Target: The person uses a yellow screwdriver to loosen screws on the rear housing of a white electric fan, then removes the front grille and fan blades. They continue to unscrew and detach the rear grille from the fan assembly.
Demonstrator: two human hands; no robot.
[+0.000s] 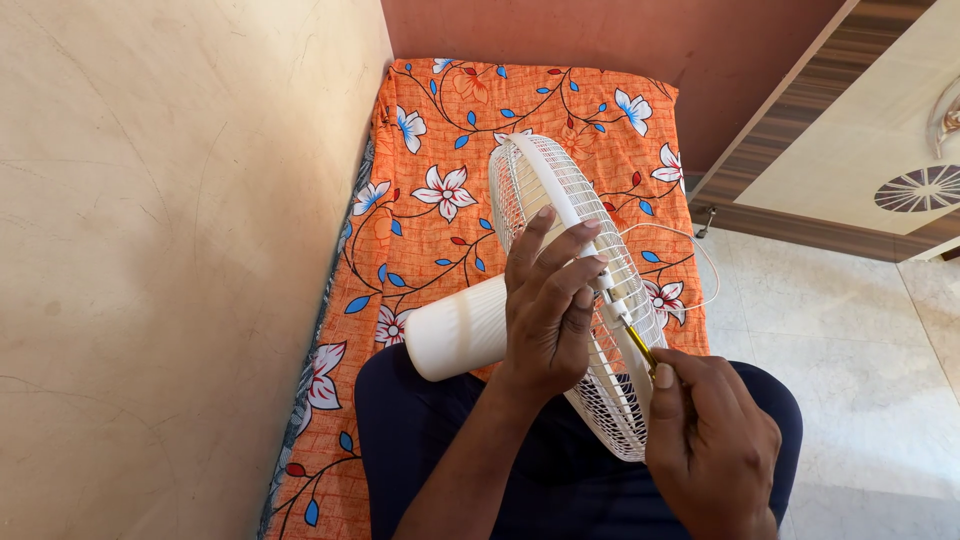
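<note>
While the person sits on a bed whose orange floral mattress cover [440,130] fills the 12 o'clock part of the view, a white fan [560,290] rests across the lap at centre. Its wire guard [540,180] stands on edge, running from 12 o'clock toward 5 o'clock, and the white motor housing [455,328] projects toward 9 o'clock. The left hand [550,305] is closed over the guard rim, fingers curled across a white clip [612,298] on the band. The right hand [712,440], at 5 o'clock, is closed around a screwdriver [640,345] with a yellow shaft, the tip meeting the clip. A thin white cord [690,250] loops at 2 o'clock of the guard. A plain wall [170,260] stands at 9 o'clock; a cabinet [860,130] stands at 2 o'clock above a tiled floor [860,350].
</note>
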